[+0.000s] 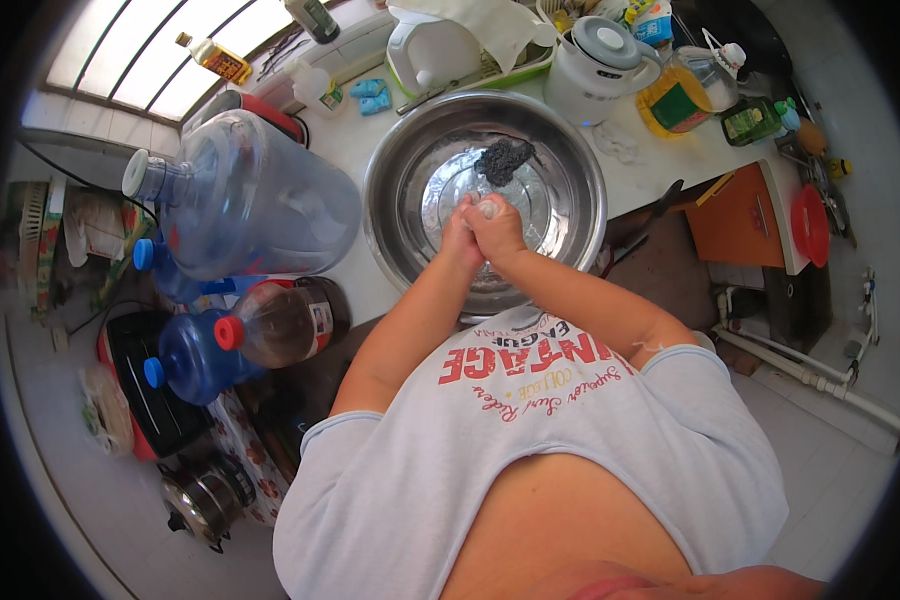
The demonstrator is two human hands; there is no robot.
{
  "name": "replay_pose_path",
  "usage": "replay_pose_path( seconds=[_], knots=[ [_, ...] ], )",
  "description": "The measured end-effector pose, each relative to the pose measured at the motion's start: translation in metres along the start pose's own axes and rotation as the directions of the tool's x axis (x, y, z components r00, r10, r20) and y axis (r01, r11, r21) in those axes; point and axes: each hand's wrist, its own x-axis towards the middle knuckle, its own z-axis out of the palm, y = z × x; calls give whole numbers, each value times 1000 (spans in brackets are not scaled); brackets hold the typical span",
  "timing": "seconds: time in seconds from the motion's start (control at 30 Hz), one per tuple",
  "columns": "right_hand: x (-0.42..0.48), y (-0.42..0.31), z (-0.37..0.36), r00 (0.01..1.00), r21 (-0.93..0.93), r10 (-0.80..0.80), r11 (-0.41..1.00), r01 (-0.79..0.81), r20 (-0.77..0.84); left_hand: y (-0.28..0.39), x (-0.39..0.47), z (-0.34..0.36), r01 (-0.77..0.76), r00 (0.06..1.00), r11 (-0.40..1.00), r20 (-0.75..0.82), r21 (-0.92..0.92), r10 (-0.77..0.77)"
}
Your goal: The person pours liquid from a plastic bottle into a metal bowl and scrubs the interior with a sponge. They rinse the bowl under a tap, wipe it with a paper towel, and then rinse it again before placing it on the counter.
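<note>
A wide stainless steel basin (379, 217) stands on the white counter in front of me, with a shiny, wet-looking bottom. Over its near half my left hand (461, 229) and my right hand (499, 227) are pressed together. Between their curled fingers shows a small whitish lump (487, 208); what it is I cannot tell. A dark, crumpled mesh-like clump (504, 161) lies in the basin just beyond my fingertips, apart from them.
A large clear water jug (270, 195) lies left of the basin, near a red-capped bottle (292, 322) of dark liquid. A white kettle (596, 71), an oil bottle (675, 94) and a green bottle (750, 121) stand at the back right. An orange cabinet door (735, 217) is at right.
</note>
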Motion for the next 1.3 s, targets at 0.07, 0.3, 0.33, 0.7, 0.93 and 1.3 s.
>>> replay_pose_path(
  seconds=[0.07, 0.3, 0.33, 0.7, 0.93, 1.3],
  knots=[
    [11, 15, 3, 951, -244, -162, 965, 97, -262, -4, -5, 8, -19, 999, 1000, -27, -6, 19],
    [14, 10, -7, 975, 228, 202, 957, -177, -93, -11, -8, 22, -218, 975, 973, -14, 69, 220],
    [13, 10, -9, 973, 316, 231, 924, -215, -14, -12, -8, 24, -276, 959, 947, -17, 162, 283],
    [30, -5, -22, 859, 572, 379, 641, -512, 344, -33, -20, 19, -579, 752, 344, 321, 739, 576],
    [14, -2, -18, 875, 603, 262, 642, -473, 407, -29, -12, 6, -579, 560, -70, 458, 813, 690],
    [22, 13, -13, 864, 599, 307, 626, -499, 398, -22, -9, 0, -452, 489, -310, 523, 837, 698]
  ],
)
